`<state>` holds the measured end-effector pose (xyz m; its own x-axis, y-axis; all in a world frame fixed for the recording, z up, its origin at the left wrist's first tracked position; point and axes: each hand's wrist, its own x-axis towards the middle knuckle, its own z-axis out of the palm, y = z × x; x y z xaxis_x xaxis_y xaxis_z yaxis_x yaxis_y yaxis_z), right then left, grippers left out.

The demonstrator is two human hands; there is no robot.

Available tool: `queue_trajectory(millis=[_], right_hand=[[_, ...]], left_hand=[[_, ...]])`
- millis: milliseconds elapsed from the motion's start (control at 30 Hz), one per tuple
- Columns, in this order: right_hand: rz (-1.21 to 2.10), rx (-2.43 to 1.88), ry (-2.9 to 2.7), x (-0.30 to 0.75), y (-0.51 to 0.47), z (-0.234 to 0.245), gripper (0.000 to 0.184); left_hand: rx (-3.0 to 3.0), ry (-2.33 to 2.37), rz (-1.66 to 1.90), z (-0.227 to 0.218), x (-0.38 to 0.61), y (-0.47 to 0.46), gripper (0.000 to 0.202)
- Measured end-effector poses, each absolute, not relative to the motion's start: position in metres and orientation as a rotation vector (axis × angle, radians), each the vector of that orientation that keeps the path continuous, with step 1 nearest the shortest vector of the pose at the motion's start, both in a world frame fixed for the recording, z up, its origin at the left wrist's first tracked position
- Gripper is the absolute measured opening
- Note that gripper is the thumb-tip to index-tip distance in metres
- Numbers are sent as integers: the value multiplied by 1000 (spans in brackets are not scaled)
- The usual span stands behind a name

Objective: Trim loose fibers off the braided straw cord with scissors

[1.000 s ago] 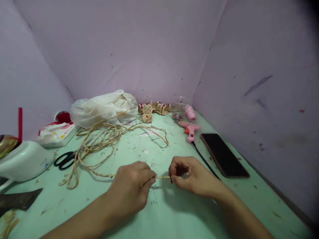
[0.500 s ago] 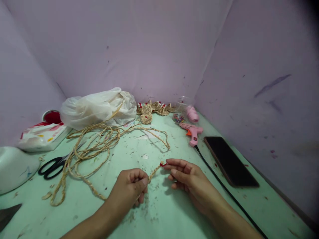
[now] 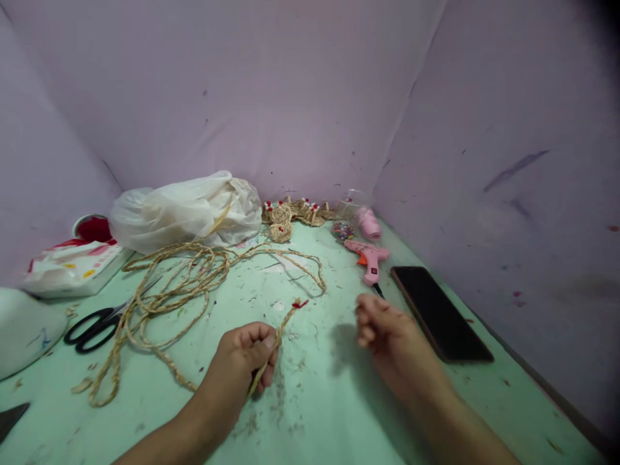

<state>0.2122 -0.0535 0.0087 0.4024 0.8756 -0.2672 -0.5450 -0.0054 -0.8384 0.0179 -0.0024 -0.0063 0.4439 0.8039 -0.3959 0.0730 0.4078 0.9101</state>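
Observation:
My left hand (image 3: pixel 249 358) is closed round a braided straw cord (image 3: pixel 285 320) near its end, thumb pressed against the fingers. The short end stands up past the thumb, tied with red thread (image 3: pixel 299 303). Away to the right, my right hand (image 3: pixel 387 332) hangs above the table with its fingers curled in and slightly blurred; whether anything is between them I cannot make out. It is apart from the cord, close to the phone (image 3: pixel 443 316) and just below the pink glue gun (image 3: pixel 369 258). More of the braided cord (image 3: pixel 169 290) lies in loose loops on the left.
Black-handled scissors (image 3: pixel 92 329) lie partly under the loops. Behind are a white plastic bag (image 3: pixel 188 210), woven straw pieces (image 3: pixel 279 223), a tub of beads (image 3: pixel 343 230) and a pink spool (image 3: pixel 369 223). A tissue pack (image 3: pixel 77 268) and white bowl (image 3: pixel 26 329) stand left.
My right hand has left the red-tied cord end, moved right and curled its fingers. The cord end now points more upright from my left hand. The view has shifted slightly.

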Motion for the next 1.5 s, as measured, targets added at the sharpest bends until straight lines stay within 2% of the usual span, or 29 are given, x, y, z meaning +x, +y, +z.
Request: queue_trajectory(millis=[100, 200, 300, 333, 467, 567, 867, 1167, 1300, 1500], right_hand=[[1001, -902, -96, 235, -51, 17, 18], [892, -1047, -122, 239, -49, 16, 14], [787, -1288, -459, 223, -50, 6, 37], [803, -1375, -597, 216, -51, 3, 39], [685, -1661, -1187, 199, -56, -9, 25], [510, -1661, -1302, 199, -57, -11, 20], [710, -1463, -714, 209, -52, -7, 24], [759, -1395, -635, 208, -53, -7, 22], [813, -1384, -629, 206, -52, -6, 23], [1240, -1261, -641, 187, -61, 8, 34]], left_hand=[[1023, 987, 593, -5, 17, -2, 23], [1041, 975, 551, -5, 16, -2, 25], [1050, 969, 537, -6, 16, -1, 25], [1045, 968, 536, -6, 16, -1, 24], [1015, 969, 555, -5, 17, -1, 23], [934, 959, 645, -1, 17, -1, 21], [841, 1015, 988, 6, 11, 9, 16], [1013, 1056, 937, -9, 7, 1, 17], [1141, 1102, 914, 1, 7, 3, 18], [1434, 1215, 816, 31, 10, 4, 17]])
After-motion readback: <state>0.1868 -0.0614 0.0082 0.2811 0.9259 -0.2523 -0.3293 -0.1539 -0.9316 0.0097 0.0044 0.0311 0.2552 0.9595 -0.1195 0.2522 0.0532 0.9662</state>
